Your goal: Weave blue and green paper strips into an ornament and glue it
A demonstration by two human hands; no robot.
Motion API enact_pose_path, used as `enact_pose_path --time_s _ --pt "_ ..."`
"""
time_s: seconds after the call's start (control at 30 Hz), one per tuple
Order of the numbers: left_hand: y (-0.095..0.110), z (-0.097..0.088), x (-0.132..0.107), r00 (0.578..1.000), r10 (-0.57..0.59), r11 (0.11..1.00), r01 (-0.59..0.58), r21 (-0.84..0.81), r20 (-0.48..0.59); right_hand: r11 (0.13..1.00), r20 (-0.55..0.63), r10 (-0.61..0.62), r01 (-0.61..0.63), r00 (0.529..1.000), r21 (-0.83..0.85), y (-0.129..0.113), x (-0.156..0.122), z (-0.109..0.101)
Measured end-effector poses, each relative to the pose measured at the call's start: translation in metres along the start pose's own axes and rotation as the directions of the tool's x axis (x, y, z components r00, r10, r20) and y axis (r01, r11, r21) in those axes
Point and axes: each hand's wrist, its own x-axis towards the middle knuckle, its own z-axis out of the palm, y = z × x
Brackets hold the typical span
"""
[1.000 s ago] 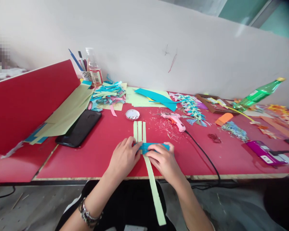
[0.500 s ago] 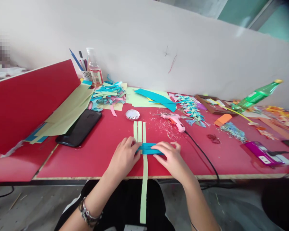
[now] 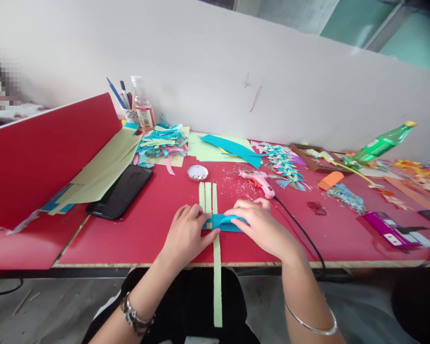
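Three pale green paper strips (image 3: 208, 197) lie lengthwise on the red table, interlaced with blue paper strips (image 3: 220, 229) that run crosswise. One green strip hangs over the table's front edge onto my lap. My left hand (image 3: 188, 229) holds down the left end of the weave, its thumb and index finger pressing on the strips. With thumb and fingers closed, my right hand (image 3: 260, 222) pinches a blue strip and lifts it, bowed, off the one beneath. The ends of the blue strips are partly hidden under both hands.
Beyond the hands are a white round lid (image 3: 198, 172) and a pink glue gun (image 3: 260, 181), its black cord running right. A phone (image 3: 120, 193) lies left, near a paper-strip pile (image 3: 161, 143). A purple power strip (image 3: 389, 231) and a tilted green bottle (image 3: 383, 145) are right.
My right hand has raised the blue strip, which lay flat before and now bows upward. The left thumb has moved right, over the green strip. The view has shifted slightly.
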Motion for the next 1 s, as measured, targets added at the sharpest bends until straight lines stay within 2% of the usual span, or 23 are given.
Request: enact_pose_path --time_s 0.27,0.4,0.6,0.77,1.0 --pt "0.002 0.003 0.003 0.997 -0.019 0.992 0.028 0.122 -0.073 0.988 -0.090 -0.133 0.139 0.987 0.068 -0.022 0.018 0.004" --pt "0.002 0.004 0.003 0.996 -0.005 0.992 0.016 0.125 -0.086 0.997 -0.117 -0.042 0.049 0.992 0.060 -0.008 0.014 0.011" --pt "0.000 0.006 0.002 0.997 -0.004 0.990 0.015 0.142 -0.083 0.996 -0.057 0.086 -0.087 0.995 -0.017 0.023 0.001 0.029" --pt "-0.004 0.006 0.002 1.000 0.009 0.989 -0.005 0.150 -0.026 0.991 -0.047 0.133 -0.133 0.990 0.012 0.025 0.002 0.034" --pt "-0.005 0.006 0.003 1.000 -0.003 0.991 0.004 0.132 -0.004 0.994 -0.070 0.106 -0.103 0.992 0.043 0.024 0.006 0.030"
